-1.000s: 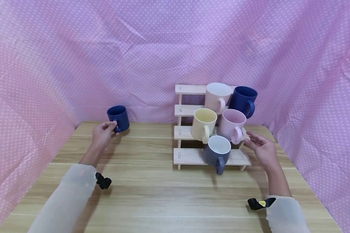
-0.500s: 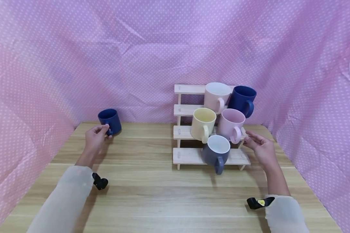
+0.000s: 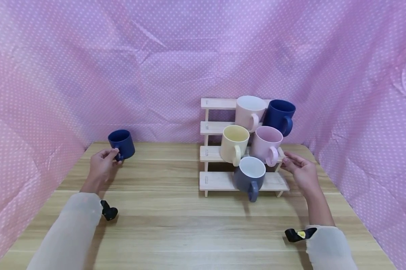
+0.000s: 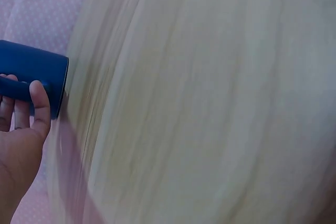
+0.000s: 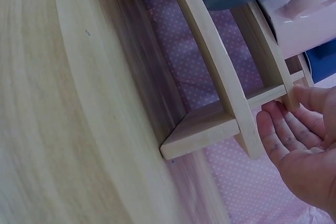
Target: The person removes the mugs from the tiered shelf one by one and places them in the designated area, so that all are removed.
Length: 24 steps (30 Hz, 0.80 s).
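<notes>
At the far left of the table, my left hand (image 3: pixel 101 165) pinches the handle of a dark blue mug (image 3: pixel 122 143). The left wrist view shows thumb and fingers at that handle, with the mug (image 4: pixel 31 66) cut off by the frame edge. On the right stands a pale wooden tiered rack (image 3: pixel 219 181). My right hand (image 3: pixel 302 172) grips the right end of its second board from the bottom, thumb and fingers around the board end (image 5: pixel 290 95). The rack carries a grey mug (image 3: pixel 246 182), a yellow mug (image 3: pixel 233 148), a pink mug (image 3: pixel 264 146), a pale pink mug (image 3: pixel 247 116) and another blue mug (image 3: pixel 277 116).
Beneath everything is a wood-grain table (image 3: pixel 176 228). Pink dotted cloth (image 3: pixel 176 75) hangs behind the table and along both sides. The mugs on the rack stand close together, and their handles jut toward the front.
My left hand has moved left and slightly nearer with the blue mug, which tilts a little more now. The right hand keeps its grip on the rack.
</notes>
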### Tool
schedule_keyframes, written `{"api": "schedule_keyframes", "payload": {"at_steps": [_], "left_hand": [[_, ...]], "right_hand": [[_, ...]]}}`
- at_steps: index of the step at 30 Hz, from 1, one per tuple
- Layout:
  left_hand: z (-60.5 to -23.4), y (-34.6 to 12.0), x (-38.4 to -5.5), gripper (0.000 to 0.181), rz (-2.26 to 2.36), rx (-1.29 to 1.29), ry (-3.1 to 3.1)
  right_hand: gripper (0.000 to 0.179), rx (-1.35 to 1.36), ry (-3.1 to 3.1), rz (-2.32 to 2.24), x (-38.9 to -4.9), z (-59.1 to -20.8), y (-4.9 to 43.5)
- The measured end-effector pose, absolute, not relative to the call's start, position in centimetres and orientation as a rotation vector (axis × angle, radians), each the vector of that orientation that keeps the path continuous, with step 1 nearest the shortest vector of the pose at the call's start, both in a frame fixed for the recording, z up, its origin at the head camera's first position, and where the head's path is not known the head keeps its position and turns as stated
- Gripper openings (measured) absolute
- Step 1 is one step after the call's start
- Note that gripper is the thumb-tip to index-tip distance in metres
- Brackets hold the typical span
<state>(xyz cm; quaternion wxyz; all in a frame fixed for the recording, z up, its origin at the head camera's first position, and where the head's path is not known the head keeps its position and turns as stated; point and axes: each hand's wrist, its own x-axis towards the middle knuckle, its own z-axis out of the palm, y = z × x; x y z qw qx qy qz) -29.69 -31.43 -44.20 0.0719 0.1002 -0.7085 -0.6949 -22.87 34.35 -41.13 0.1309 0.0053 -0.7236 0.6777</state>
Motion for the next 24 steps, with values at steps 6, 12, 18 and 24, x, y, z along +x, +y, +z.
{"api": "schedule_keyframes", "payload": {"at_steps": [6, 12, 18, 24], "left_hand": [[-43.9, -31.9, -30.4, 0.045, -1.978, 0.312, -2.225], [-43.9, -31.9, -30.7, 0.047, -2.085, 0.343, -2.108], [-44.0, -32.0, -31.0, 0.046, -2.151, 0.366, -2.069], [-43.7, -32.0, -31.2, 0.043, -2.080, 0.359, -2.155]], "right_hand": [[0.056, -0.004, -2.111, 1.958, -22.7, -41.0, 34.4], [0.056, -0.035, -2.130, 1.954, -22.6, -41.0, 34.4], [0.056, -0.013, -2.139, 1.939, -22.7, -40.9, 34.4], [0.056, 0.000, -2.109, 1.979, -22.9, -41.2, 34.5]]}}
